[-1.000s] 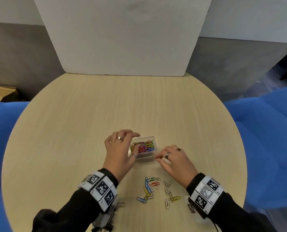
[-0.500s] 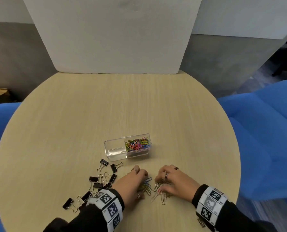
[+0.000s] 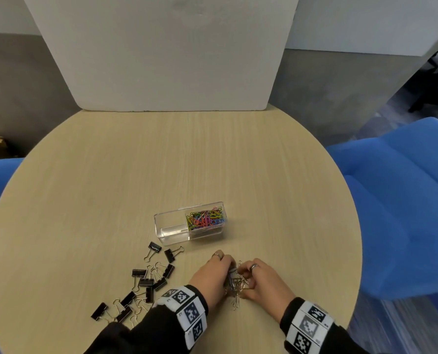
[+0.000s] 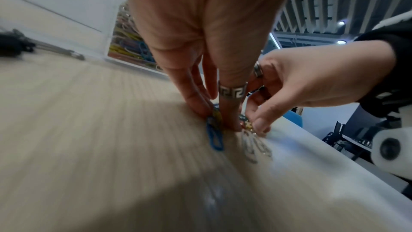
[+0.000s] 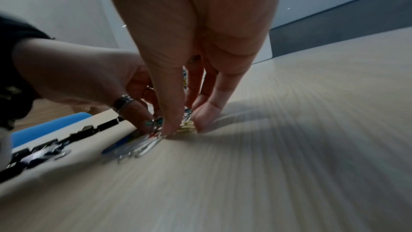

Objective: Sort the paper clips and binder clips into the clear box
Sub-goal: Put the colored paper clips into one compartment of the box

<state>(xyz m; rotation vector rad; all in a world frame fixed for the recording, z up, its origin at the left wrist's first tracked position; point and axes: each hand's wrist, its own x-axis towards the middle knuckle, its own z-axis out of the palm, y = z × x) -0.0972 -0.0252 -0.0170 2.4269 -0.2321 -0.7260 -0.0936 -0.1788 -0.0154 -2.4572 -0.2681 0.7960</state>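
Here the left hand [image 3: 214, 274] and right hand [image 3: 263, 279] met near the front edge of the round pale wooden table [image 3: 110, 175], fingertips down on the last loose heap of coloured and bare-wire paper clips [image 3: 235, 284]. Both hands had their fingers curled in and pinching at the heap; a blue clip [image 4: 214, 135] trailed out from under the left fingers [image 4: 198, 105] (wrist views blurred, so how many clips each hand held could not be told). The clear plastic two-compartment box [image 3: 171, 229] stood just beyond the hands, its right compartment already heaped with coloured clips, its left compartment apparently bare. The black binder clips with wire handles [image 3: 146, 277] lay scattered to the left of the hands, untouched. Judged step: gathering the remaining paper clips. Next move would call for a firm lift of the bunch and a carry over the right compartment, without shedding strays; binder clips after.
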